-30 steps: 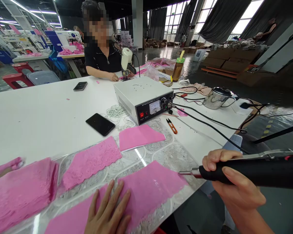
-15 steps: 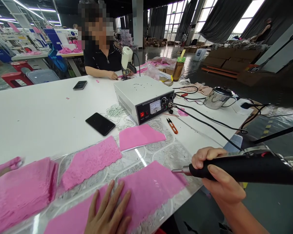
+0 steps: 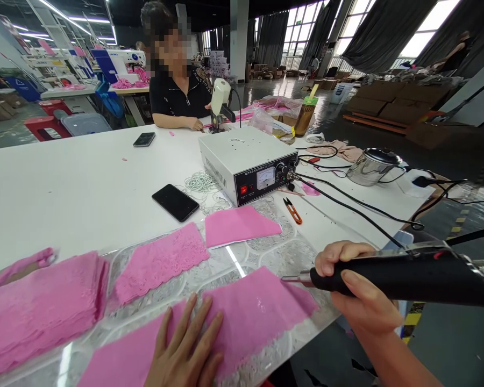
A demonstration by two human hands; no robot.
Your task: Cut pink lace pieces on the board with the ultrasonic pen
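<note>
My left hand (image 3: pixel 189 349) lies flat with spread fingers on a pink fabric piece (image 3: pixel 254 317) at the front of the table. Its thumb side is cut off by the lower frame edge. Another pink piece (image 3: pixel 121 349) reaches out from under the same hand to the left. Held in my right hand (image 3: pixel 358 290) is a black ultrasonic hand tool (image 3: pixel 403 274) with a thin metal tip. That tip touches or hovers just over the upper right edge of the fabric piece; I cannot tell which.
A control box (image 3: pixel 248 161) stands mid-table, cabled to the tool. Around it are a phone (image 3: pixel 175 202), orange thread snips (image 3: pixel 292 210) and a glass pot (image 3: pixel 373 166). A lace piece (image 3: pixel 161 263) and a pink stack (image 3: pixel 44 312) lie left. Across sits a co-worker (image 3: pixel 181 97).
The tool's tip has slid a little leftward along the fabric's upper edge. My left hand stays in place on the cloth. The whole view has turned slightly left.
</note>
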